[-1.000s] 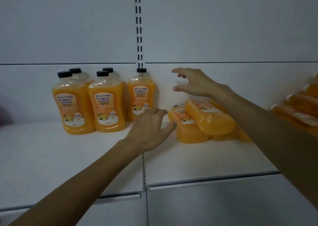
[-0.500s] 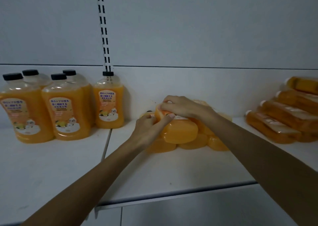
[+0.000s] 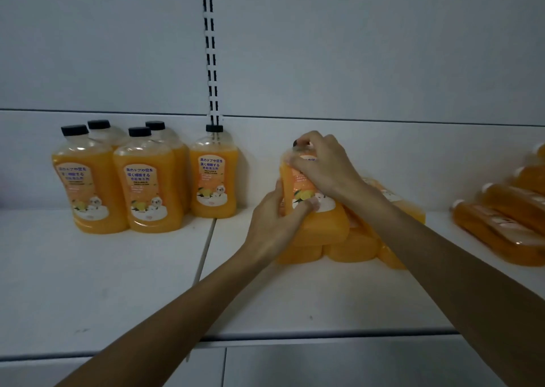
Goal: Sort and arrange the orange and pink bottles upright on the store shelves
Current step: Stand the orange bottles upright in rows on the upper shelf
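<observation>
Both hands grip one orange bottle [image 3: 320,224] with a black cap, tipped nearly upright over a pile of lying orange bottles [image 3: 351,246]. My right hand [image 3: 323,165] covers its neck and upper label. My left hand [image 3: 275,223] clasps its lower left side. Several orange bottles [image 3: 147,186] with black caps stand upright at the back left of the white shelf [image 3: 118,283], one of them [image 3: 213,180] apart beside the slotted upright.
A second stack of lying orange bottles [image 3: 498,227] sits at the shelf's right end. A slotted upright [image 3: 210,47] runs up the back panel. The shelf's front edge [image 3: 324,335] crosses below my arms.
Both hands reached the pile and closed on its top bottle, then raised its cap end from lying flat to nearly upright. The view shifted right, then back left.
</observation>
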Tool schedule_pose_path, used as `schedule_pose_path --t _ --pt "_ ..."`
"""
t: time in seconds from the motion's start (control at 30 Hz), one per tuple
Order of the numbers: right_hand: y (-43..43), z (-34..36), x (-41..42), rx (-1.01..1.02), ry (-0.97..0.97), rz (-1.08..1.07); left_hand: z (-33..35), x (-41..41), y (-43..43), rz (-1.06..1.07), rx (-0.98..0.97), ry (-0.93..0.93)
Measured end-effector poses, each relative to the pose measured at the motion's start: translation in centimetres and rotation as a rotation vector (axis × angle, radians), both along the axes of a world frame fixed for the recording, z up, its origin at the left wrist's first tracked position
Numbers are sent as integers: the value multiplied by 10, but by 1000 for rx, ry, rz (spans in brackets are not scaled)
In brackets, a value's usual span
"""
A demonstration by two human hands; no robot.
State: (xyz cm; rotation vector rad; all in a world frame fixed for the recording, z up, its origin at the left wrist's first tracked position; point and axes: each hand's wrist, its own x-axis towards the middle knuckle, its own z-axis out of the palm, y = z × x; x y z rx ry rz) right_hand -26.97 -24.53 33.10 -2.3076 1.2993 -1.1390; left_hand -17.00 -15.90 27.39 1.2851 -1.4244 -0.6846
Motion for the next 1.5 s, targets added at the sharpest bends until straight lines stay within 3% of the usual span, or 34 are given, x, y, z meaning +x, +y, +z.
schedule_pose_path --t 0.13,0.27,0.47,0.67,0.83,0.9,0.97,1.03,1.3,1.5 --pt "16 19 20 -98 -136 71 8 13 8 -105 -59 146" --pt "28 30 36 -49 -222 179 13 43 21 -94 -119 149" --pt "36 19 65 299 -46 484 -5 98 39 -39 -120 75" --pt "39 -5 96 226 -62 461 -23 135 51 -75 -42 6" --pt "49 -11 110 24 -21 407 -26 150 55 68 -64 -325" --pt "50 -15 112 -33 -21 383 -32 153 60 171 -58 -540" --pt "48 -21 113 -72 -46 321 -36 154 65 227 56 -830" --pt "43 -28 115 -93 -59 263 -40 153 65 243 178 -982" --pt "22 -30 125 -199 63 137 -38 152 63 244 211 -1019" --pt "24 -31 140 -183 22 223 -38 150 64 246 202 -1013"
